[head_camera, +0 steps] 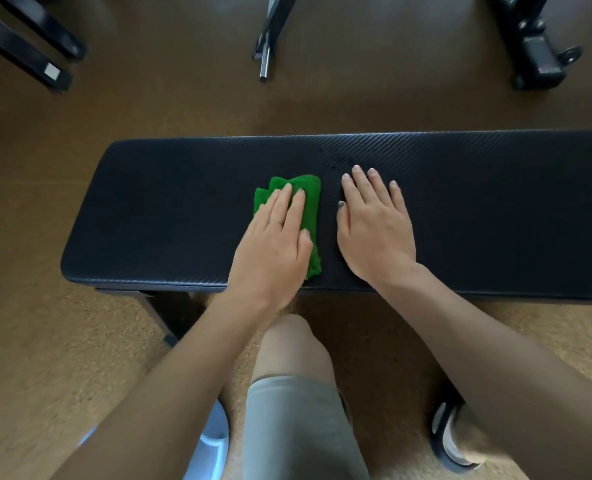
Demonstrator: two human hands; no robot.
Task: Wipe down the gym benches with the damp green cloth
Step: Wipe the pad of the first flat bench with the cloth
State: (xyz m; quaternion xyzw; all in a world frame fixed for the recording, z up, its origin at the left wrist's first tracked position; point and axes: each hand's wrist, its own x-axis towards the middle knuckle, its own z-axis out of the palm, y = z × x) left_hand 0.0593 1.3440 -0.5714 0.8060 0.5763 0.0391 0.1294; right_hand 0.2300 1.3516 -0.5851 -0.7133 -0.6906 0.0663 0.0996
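Your cloth (308,216) is bright green, plain, no pattern. Your bench pad (495,209) is black with a fine diagonal carbon-weave texture. Floor (149,109) is brown with a speckled cork-like grain, lighter tan near you. Your shorts (298,427) are light grey-beige. Your shoe (450,434) is black with white. Frames (28,43) at the far side are black; one bar end (263,69) is silver.

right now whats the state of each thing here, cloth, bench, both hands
green cloth: bunched flat on the bench pad, pinned under the left hand
bench: upright on the floor, pad bare apart from cloth and hands
left hand: fingers straight, pressing down on the cloth
right hand: flat, palm down on the bare pad beside the cloth, holding nothing
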